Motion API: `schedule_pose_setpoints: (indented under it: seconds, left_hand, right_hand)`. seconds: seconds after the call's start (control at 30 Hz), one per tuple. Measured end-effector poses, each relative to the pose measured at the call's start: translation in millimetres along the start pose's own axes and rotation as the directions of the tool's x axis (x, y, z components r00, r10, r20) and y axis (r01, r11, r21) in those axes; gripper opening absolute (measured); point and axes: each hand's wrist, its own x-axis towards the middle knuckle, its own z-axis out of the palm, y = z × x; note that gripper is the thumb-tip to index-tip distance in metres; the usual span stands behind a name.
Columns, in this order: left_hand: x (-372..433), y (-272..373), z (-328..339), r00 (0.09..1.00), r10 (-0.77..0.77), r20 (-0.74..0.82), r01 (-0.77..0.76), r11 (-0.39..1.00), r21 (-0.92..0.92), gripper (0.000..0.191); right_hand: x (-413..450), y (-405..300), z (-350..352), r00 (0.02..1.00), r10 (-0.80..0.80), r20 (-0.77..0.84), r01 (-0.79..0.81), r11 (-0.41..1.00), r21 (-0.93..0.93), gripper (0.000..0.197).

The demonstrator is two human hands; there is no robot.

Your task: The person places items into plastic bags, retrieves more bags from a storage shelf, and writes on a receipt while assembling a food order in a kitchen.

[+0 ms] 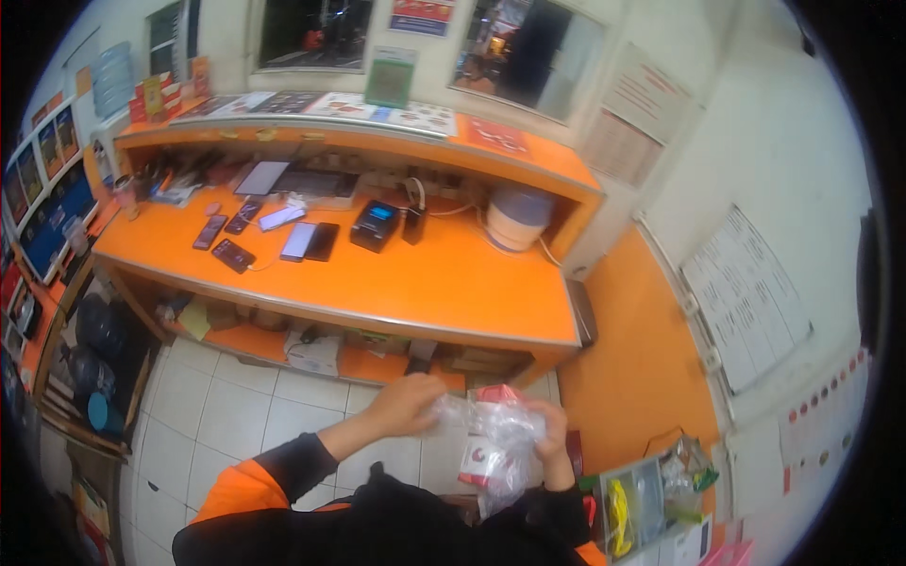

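Both of my hands are raised in front of my body, over the tiled floor. My left hand (414, 405) grips one side of a crinkled clear plastic bag (513, 428). On the bag's other side, my right hand (551, 430) has hold of it, fingers partly hidden by the plastic. A red and white printed carton (476, 458) shows at the bag's lower left, and another red and white piece (495, 394) shows at its top. Glare and blur make it hard to tell whether these lie inside the bag or behind it.
Beyond my hands stands an orange counter (396, 283) bearing several phones (233, 255), a black label or receipt printer (375, 226) and a white tub (519, 219). A grey plastic organizer (640, 495) with a yellow item sits at lower right.
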Motion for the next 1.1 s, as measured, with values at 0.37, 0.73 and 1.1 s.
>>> schedule_pose_setpoints:
  seconds: [0.37, 0.73, 1.1]
  left_hand:
    - [101, -323, -46, 0.861, -0.350, -0.370, 0.406, 0.910, 0.085, 0.026]
    - [98, -410, -90, 0.822, -0.423, -0.381, 0.483, 0.873, 0.073, 0.092]
    - [-322, -168, -119, 0.113, -0.892, -0.438, 0.822, 0.331, -0.463, 0.059]
  right_hand:
    - [337, 224, 156, 0.934, 0.002, 0.356, -0.140, 0.922, 0.360, 0.035]
    - [482, 246, 238, 0.748, -0.153, 0.646, 0.587, 0.606, -0.537, 0.068]
    - [289, -112, 577, 0.063, -0.703, 0.708, 0.292, 0.692, 0.661, 0.043]
